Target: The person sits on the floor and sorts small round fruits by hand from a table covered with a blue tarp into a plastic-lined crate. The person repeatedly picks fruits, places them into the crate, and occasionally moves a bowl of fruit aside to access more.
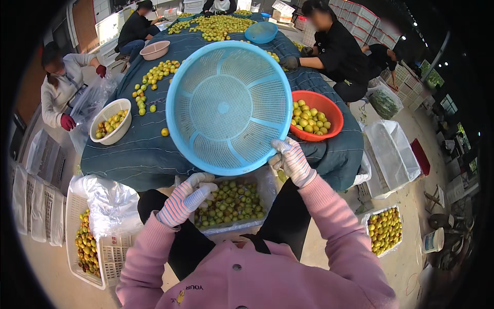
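Observation:
A light-blue perforated plastic basket (222,106) is tilted up before me, its inside bare and facing me. My right hand (293,160), in a striped knit glove, grips its lower right rim. Just under the lower left rim is my left hand (185,201), gloved alike, fingers bent; whether it touches the rim is unclear. Below the basket, between my knees, a plastic-lined crate (231,228) holds many green-yellow round fruits (235,202). Behind the basket's right side stands a red basket (334,119) of yellow-green fruits (308,119) on the cloth-covered table (142,158).
A white basket (125,127) with fruit and a loose row of fruit (154,77) lie left on the table. A larger pile (216,27) and an upturned-looking blue basin (261,33) are farther back. Fruit crates (102,266) (382,231) flank me. Several people work around the table.

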`<state>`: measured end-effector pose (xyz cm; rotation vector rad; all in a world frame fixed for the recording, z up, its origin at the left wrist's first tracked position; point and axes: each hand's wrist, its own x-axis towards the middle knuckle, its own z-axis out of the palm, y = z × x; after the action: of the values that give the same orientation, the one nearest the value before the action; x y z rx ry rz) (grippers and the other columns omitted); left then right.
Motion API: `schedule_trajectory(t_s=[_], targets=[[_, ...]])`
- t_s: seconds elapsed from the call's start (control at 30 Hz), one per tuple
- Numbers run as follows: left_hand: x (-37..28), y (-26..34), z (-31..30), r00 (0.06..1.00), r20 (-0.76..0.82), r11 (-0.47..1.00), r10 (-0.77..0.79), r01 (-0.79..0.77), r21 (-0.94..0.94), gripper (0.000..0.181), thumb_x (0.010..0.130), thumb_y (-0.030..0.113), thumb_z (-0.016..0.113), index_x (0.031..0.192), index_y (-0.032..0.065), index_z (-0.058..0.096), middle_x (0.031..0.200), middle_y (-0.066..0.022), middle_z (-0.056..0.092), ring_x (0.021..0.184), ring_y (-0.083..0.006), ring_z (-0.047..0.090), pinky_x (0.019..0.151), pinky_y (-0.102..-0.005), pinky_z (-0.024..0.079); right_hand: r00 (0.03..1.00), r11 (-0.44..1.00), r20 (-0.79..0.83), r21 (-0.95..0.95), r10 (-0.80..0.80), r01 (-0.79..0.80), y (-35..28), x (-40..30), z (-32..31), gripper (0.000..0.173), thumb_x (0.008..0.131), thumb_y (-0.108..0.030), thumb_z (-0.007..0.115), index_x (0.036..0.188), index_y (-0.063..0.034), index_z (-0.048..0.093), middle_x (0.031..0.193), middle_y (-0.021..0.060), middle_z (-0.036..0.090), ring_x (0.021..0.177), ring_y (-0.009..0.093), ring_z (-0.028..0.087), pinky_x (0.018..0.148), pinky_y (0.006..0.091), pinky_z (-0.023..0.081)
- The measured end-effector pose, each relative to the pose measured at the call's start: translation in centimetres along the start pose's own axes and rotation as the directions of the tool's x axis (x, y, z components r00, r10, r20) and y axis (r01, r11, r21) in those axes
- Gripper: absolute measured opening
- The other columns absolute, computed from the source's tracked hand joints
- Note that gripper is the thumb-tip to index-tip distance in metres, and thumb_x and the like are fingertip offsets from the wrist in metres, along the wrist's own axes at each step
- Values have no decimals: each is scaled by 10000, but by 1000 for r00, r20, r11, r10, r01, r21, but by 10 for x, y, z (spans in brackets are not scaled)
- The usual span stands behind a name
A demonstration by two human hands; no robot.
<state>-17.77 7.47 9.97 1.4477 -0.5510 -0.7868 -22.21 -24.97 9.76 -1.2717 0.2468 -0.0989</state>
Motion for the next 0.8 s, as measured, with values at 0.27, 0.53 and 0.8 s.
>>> schedule_trajectory(t_s=[0.27,0.53,0.8], targets=[[-11,-16,-15,932,-329,976,-151,193,99,433,984,206,534,1365,17,452,1129,-76,587,972,-149,596,840,-299,492,816,984,-570,71,-97,166,-82,28,-155,144,940,-218,604,981,-80,609,806,31,591,594,111,543,450,222,425],[88,-34,-90,807,-546,964,224,-101,246,393,986,171,534,1353,39,485,1113,-47,614,881,-88,572,785,-219,483,684,965,-726,118,-78,235,-110,90,-284,166,931,-171,625,1014,-44,559,808,74,665,648,159,663,446,199,511],[147,-75,-218,391,-816,903,425,-122,412,304,956,73,584,1253,9,574,1157,-113,608,1075,-179,596,956,-292,463,713,982,-696,59,-88,178,-122,147,-449,206,925,-172,656,1052,-22,595,948,84,675,762,119,639,523,162,524]])
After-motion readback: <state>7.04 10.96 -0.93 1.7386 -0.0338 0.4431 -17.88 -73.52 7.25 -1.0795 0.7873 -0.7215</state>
